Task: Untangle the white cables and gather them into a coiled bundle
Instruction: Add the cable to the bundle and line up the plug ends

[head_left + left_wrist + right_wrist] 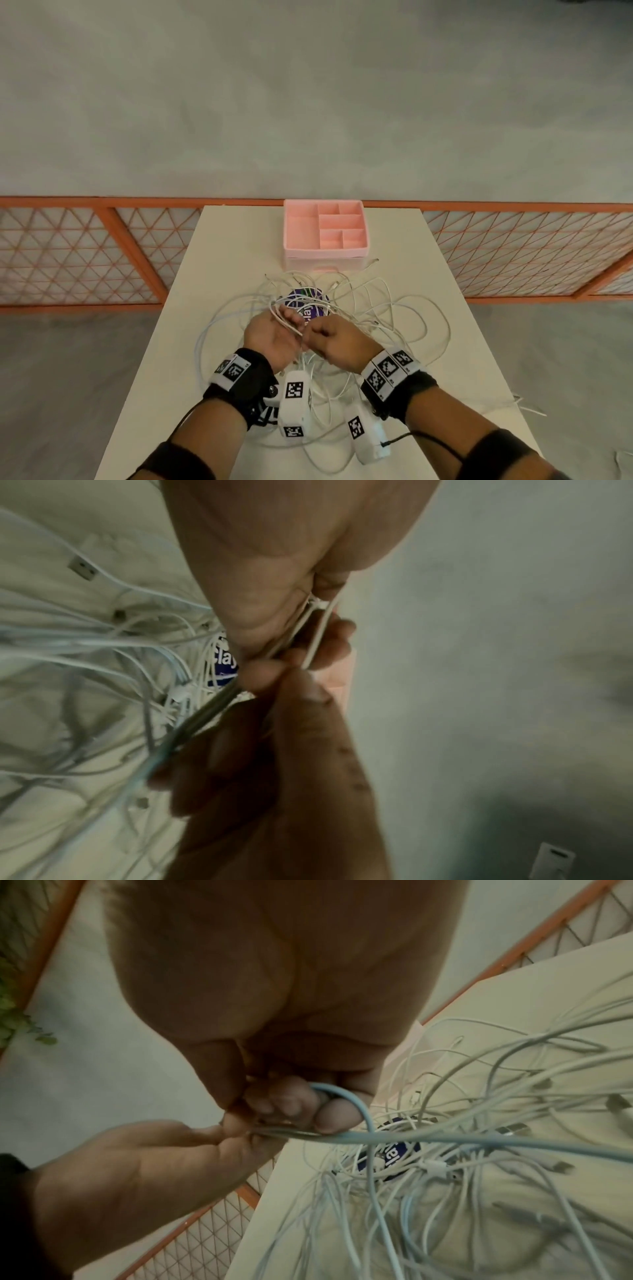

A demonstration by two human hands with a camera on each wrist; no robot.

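Note:
A loose tangle of white cables (376, 308) sprawls over the middle of the white table (222, 260). My left hand (289, 323) is palm-up above the tangle's near side, fingers curled round a small bunch of strands (284, 320). My right hand (317, 334) meets it from the right, fingers curled, pinching the same strands. In the left wrist view the left hand (308, 631) grips thin cable strands (318, 631) and the right hand (274, 750) closes in below. The right wrist view shows the right hand (287, 1110) hooking a cable (445, 1139) beside the left hand (226, 1131).
A round purple-labelled lid (310, 299) lies under the cables. A pink compartment organizer (294, 236) stands at the table's far edge. One cable end (529, 407) hangs off the right edge. An orange lattice fence (85, 253) runs behind the table.

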